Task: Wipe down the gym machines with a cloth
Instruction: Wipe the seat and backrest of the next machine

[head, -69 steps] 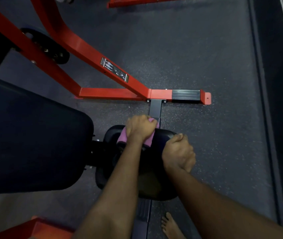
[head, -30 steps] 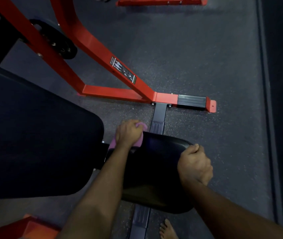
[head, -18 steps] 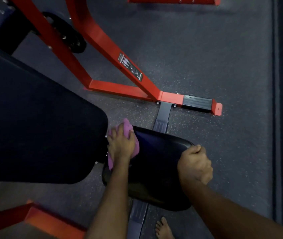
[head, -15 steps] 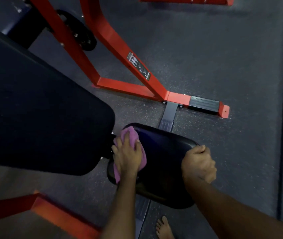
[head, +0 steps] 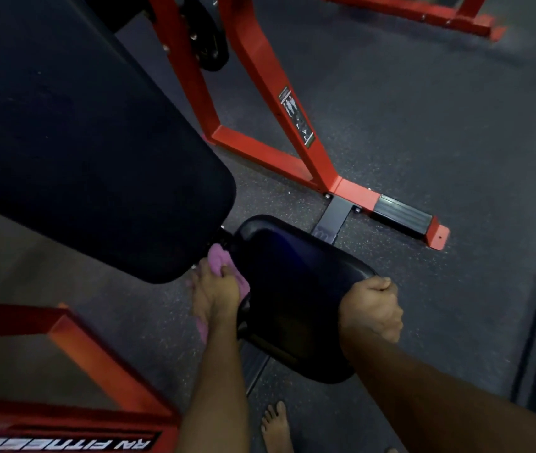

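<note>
A small black seat pad point(head: 296, 289) of a red-framed bench sits below me, next to a large black back pad point(head: 80, 142). My left hand point(head: 216, 294) presses a pink cloth point(head: 220, 261) against the seat pad's left edge, in the gap beside the back pad; fingers lie over the cloth. My right hand point(head: 372, 308) is curled in a fist and rests on the seat pad's right edge. Part of the cloth is hidden under my left hand.
Red steel frame legs point(head: 292, 135) run across the speckled rubber floor behind the seat. Another red frame bar point(head: 90, 351) with white lettering lies at the lower left. My bare foot point(head: 276, 426) stands by the bench rail. A dark wall base runs along the right.
My left hand slid the pink cloth from the seat pad's top down to its left edge near the back pad. The right fist stayed on the seat's right edge. The view shifted right.
</note>
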